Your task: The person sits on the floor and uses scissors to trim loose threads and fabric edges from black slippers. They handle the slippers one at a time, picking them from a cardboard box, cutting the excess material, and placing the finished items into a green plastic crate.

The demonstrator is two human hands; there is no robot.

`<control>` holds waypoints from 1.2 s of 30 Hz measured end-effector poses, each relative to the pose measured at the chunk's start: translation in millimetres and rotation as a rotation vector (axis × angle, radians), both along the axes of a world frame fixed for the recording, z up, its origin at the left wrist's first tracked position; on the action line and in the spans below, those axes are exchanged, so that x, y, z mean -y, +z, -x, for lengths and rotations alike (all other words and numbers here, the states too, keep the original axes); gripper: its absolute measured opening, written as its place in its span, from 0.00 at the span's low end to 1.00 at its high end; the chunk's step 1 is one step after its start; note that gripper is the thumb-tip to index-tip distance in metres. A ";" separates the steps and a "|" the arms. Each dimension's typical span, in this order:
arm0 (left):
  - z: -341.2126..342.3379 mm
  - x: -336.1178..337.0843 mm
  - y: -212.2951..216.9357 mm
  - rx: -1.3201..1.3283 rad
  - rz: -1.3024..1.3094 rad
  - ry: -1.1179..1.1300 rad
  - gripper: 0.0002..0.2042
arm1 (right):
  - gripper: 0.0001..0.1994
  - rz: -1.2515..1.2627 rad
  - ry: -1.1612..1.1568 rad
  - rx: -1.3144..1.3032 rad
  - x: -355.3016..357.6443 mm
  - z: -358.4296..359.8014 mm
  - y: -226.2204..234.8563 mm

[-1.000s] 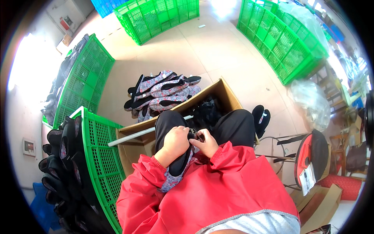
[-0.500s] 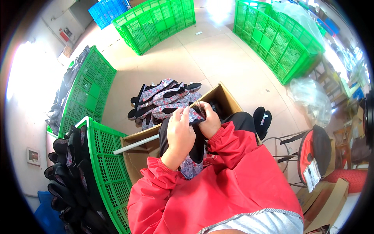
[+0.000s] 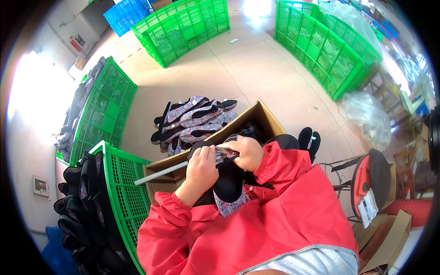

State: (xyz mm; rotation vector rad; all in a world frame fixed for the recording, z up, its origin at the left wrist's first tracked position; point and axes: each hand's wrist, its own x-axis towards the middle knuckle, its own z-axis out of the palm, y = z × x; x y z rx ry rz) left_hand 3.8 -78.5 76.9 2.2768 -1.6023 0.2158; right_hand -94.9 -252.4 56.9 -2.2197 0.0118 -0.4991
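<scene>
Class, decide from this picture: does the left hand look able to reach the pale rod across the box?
Probably yes: the rod lies close to the left hand, its visible stretch uncovered, though that hand grips the slipper.

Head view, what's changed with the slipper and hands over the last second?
The floral slipper swung its near end right; the right hand shifted slightly forward. That and the left hand still hold the slipper. The slipper pile and cardboard box stayed put.
</scene>
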 end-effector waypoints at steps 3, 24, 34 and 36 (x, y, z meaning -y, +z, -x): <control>-5.7 -8.0 -7.1 0.038 0.039 -0.111 0.24 | 0.21 0.022 0.067 -0.028 -4.7 1.5 0.1; 38.7 -66.0 37.6 -1.550 0.050 0.070 0.07 | 0.16 -0.828 0.579 -0.482 -19.4 1.7 19.3; 59.5 -53.6 11.4 -2.565 0.406 -0.149 0.20 | 0.13 -1.139 0.694 -0.308 -14.2 -1.5 -43.5; 62.3 -48.3 13.4 -2.649 0.370 -0.139 0.24 | 0.12 -1.188 0.652 -0.326 -20.2 -0.5 -53.7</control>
